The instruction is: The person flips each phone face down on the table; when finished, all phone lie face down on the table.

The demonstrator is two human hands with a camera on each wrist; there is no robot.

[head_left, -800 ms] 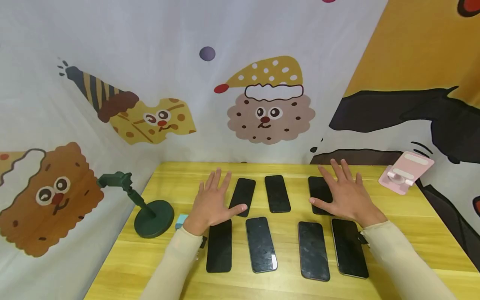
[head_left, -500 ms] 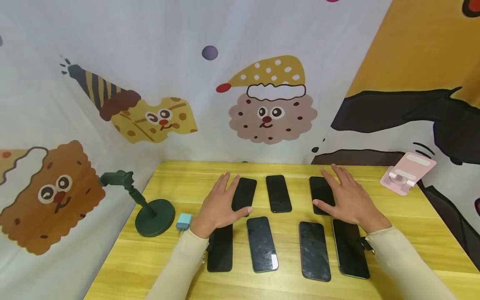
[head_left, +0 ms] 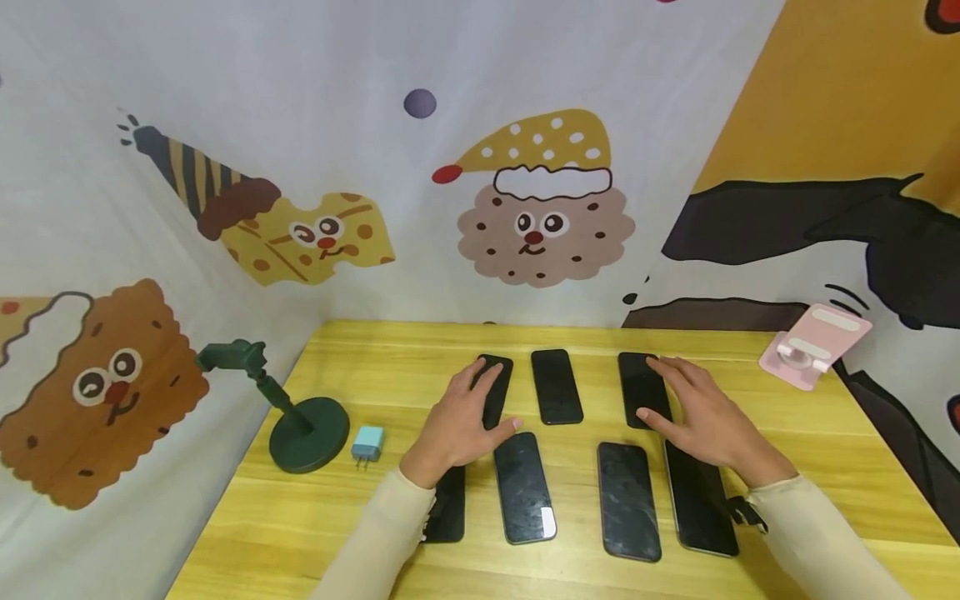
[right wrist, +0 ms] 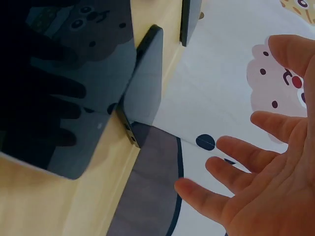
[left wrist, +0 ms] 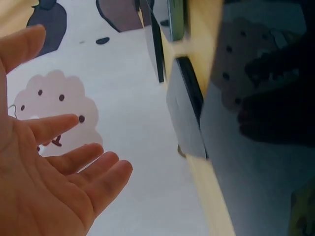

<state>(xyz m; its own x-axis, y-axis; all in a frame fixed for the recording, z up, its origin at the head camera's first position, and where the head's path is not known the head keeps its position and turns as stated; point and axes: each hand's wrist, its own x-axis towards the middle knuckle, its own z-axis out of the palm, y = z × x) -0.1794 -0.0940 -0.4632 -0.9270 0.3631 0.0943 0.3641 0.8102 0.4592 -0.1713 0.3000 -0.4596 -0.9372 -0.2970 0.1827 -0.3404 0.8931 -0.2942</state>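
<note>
Several dark smartphones lie face up in two rough rows. My left hand (head_left: 459,427) hovers with loosely spread fingers over the back-left smartphone (head_left: 497,400); its forearm partly hides the front-left smartphone (head_left: 450,508). My right hand (head_left: 705,421) is held above the back-right smartphone (head_left: 637,392) and covers part of the front-right smartphone (head_left: 697,508). Between the hands are a back-middle smartphone (head_left: 557,387) and two front smartphones, one with a bright patch (head_left: 522,483) and one plain (head_left: 628,500). Both wrist views show the palms apart from the phones, holding nothing.
A dark green stand (head_left: 309,435) with a jointed arm is at the table's left, beside a light blue charger plug (head_left: 368,443). A pink phone stand (head_left: 813,346) is at the back right. A cartoon-printed cloth (head_left: 420,250) hangs behind the wooden table (head_left: 420,342).
My left hand has moved right and its spread fingers have relaxed, uncovering the charger plug. The right hand has drawn slightly back and to the right. The smartphones have stayed put.
</note>
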